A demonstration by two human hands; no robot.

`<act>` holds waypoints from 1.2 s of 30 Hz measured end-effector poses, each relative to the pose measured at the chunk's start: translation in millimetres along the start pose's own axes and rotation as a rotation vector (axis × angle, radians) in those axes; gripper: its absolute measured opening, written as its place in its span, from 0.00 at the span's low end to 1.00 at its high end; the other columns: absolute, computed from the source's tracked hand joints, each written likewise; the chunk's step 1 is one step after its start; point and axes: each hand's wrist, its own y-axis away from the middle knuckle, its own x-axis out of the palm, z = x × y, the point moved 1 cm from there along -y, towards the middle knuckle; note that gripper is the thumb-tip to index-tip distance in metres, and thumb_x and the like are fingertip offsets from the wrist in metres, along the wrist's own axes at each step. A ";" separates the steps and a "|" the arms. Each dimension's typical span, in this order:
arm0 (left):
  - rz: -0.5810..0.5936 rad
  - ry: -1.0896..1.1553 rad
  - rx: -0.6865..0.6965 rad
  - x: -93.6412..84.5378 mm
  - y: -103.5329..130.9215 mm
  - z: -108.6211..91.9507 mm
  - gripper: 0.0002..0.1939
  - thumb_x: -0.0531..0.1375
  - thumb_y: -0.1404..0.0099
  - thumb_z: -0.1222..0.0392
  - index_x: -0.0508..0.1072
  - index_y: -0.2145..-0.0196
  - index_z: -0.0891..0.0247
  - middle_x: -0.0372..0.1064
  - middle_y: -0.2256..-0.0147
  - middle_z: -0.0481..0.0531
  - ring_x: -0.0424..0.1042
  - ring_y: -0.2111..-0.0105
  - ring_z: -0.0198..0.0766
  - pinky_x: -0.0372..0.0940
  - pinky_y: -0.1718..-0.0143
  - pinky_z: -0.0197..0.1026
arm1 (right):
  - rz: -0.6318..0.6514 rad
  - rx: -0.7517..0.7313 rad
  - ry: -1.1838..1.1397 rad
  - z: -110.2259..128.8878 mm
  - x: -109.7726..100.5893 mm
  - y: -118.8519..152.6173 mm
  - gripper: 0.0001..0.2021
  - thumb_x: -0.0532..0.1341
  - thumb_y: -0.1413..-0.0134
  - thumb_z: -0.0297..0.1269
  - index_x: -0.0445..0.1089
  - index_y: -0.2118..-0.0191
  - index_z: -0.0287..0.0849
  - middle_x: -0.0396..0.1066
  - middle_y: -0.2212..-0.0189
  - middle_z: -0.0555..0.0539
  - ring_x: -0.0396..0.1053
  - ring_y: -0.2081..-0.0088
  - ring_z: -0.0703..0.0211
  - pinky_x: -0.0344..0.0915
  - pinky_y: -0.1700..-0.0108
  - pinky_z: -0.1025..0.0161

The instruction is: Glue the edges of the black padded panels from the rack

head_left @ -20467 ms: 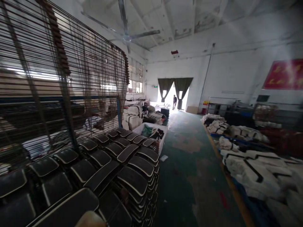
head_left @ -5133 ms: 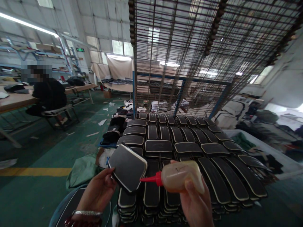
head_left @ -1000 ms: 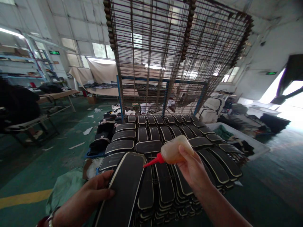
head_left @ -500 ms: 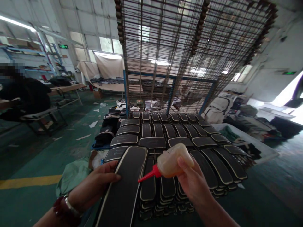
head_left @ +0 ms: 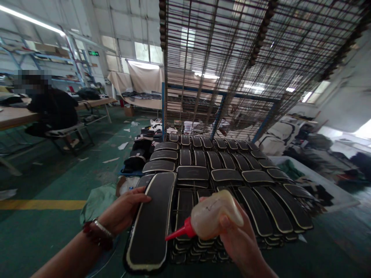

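Observation:
A long dark panel with a pale line along its border (head_left: 152,220) is gripped at its left edge by my left hand (head_left: 127,208), thumb on top. My right hand (head_left: 239,231) is wrapped round a translucent squeeze bottle (head_left: 213,214), tilted down to the left. The bottle's red nozzle (head_left: 179,232) has its tip at the panel's right edge. Behind and to the right, many similar dark panels (head_left: 193,173) lie in stacked rows. Bracelets circle my left wrist.
A wire rack (head_left: 214,50) leans over the stacks. A white bin (head_left: 339,202) stands right, a green bag (head_left: 98,202) left. Further left, a person in dark clothes (head_left: 53,110) sits at a table (head_left: 17,117). Scraps litter the green floor.
The view has shifted left, so the surroundings appear further right. The nozzle tip has moved down along the panel's right edge, and the panel's near end now shows. Both holds are kept.

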 end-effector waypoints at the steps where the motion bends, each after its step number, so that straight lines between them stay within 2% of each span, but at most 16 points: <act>1: -0.029 0.005 0.011 -1.7 -1.4 0.2 0.13 0.63 0.41 0.76 0.74 0.58 0.67 0.83 0.70 0.57 0.84 0.72 0.47 0.79 0.69 0.43 | -0.005 0.006 0.004 -2.1 -0.6 0.6 0.23 0.77 0.48 0.47 0.78 0.48 0.49 0.80 0.54 0.36 0.77 0.51 0.34 0.72 0.47 0.39; 7: -0.176 0.086 0.022 -4.6 -3.4 -3.6 0.11 0.64 0.42 0.76 0.75 0.63 0.66 0.82 0.72 0.55 0.83 0.74 0.46 0.79 0.72 0.42 | -0.059 0.018 -0.011 -12.6 -7.8 1.3 0.22 0.78 0.49 0.47 0.78 0.48 0.52 0.80 0.53 0.38 0.77 0.51 0.34 0.72 0.46 0.37; 13: -0.289 0.186 -0.010 -5.2 -3.8 -5.7 0.13 0.61 0.40 0.78 0.75 0.58 0.69 0.80 0.78 0.52 0.81 0.79 0.46 0.77 0.77 0.41 | -0.174 0.012 -0.075 -35.4 -3.5 8.7 0.24 0.78 0.48 0.48 0.78 0.48 0.48 0.79 0.51 0.36 0.76 0.49 0.32 0.73 0.46 0.37; 16: -0.309 0.186 -0.013 -4.3 -5.6 -2.8 0.11 0.59 0.37 0.77 0.74 0.59 0.69 0.80 0.78 0.53 0.81 0.79 0.46 0.77 0.77 0.43 | -0.189 0.137 -0.171 -55.5 1.7 6.8 0.21 0.77 0.48 0.51 0.80 0.51 0.49 0.80 0.52 0.40 0.77 0.50 0.36 0.75 0.48 0.42; 18: -0.298 0.160 0.020 -3.0 -6.2 1.6 0.10 0.60 0.38 0.77 0.72 0.61 0.66 0.81 0.76 0.53 0.81 0.77 0.45 0.77 0.74 0.42 | -0.166 0.240 -0.261 -60.3 5.9 -3.4 0.19 0.77 0.50 0.54 0.81 0.57 0.50 0.81 0.55 0.43 0.78 0.53 0.41 0.77 0.52 0.47; 20: -0.244 0.120 0.050 -0.1 -5.9 8.4 0.12 0.62 0.39 0.76 0.72 0.60 0.64 0.83 0.73 0.53 0.82 0.75 0.45 0.78 0.71 0.42 | -0.210 0.234 -0.301 -53.6 9.5 -20.3 0.18 0.78 0.51 0.54 0.81 0.60 0.50 0.81 0.57 0.45 0.78 0.55 0.46 0.77 0.55 0.53; 24: -0.061 0.101 0.030 12.9 -3.2 24.7 0.16 0.64 0.40 0.72 0.73 0.54 0.65 0.84 0.68 0.55 0.84 0.68 0.48 0.78 0.65 0.45 | -0.270 0.013 -0.125 -25.2 15.7 -58.1 0.19 0.78 0.50 0.51 0.79 0.57 0.46 0.80 0.58 0.45 0.77 0.56 0.48 0.75 0.56 0.56; 27: -0.009 0.127 -0.005 25.1 -1.1 32.3 0.18 0.64 0.42 0.71 0.73 0.52 0.67 0.84 0.68 0.56 0.84 0.67 0.50 0.77 0.65 0.46 | -0.275 -0.133 -0.007 -16.5 19.5 -75.5 0.20 0.79 0.51 0.48 0.77 0.58 0.45 0.79 0.60 0.47 0.76 0.58 0.51 0.73 0.56 0.57; 30: 0.011 0.128 -0.011 32.2 -1.2 34.2 0.19 0.64 0.44 0.69 0.74 0.53 0.67 0.84 0.67 0.57 0.83 0.69 0.49 0.77 0.66 0.46 | -0.273 -0.186 0.034 -21.3 21.7 -79.5 0.22 0.81 0.56 0.47 0.77 0.58 0.44 0.79 0.62 0.48 0.75 0.60 0.53 0.71 0.54 0.59; 32: 0.009 0.124 -0.002 31.6 -2.9 33.8 0.19 0.64 0.44 0.69 0.74 0.54 0.67 0.84 0.67 0.58 0.83 0.70 0.48 0.77 0.66 0.46 | -0.238 -0.192 0.049 -26.4 21.3 -74.8 0.24 0.80 0.56 0.48 0.76 0.56 0.44 0.80 0.62 0.47 0.76 0.58 0.49 0.71 0.52 0.55; 36: -0.033 0.113 0.011 20.3 -8.0 33.0 0.18 0.63 0.45 0.70 0.74 0.54 0.68 0.84 0.67 0.59 0.82 0.71 0.47 0.77 0.67 0.46 | -0.025 -0.128 0.052 -29.9 13.8 -54.4 0.23 0.77 0.47 0.48 0.76 0.50 0.44 0.80 0.55 0.40 0.77 0.53 0.42 0.73 0.48 0.47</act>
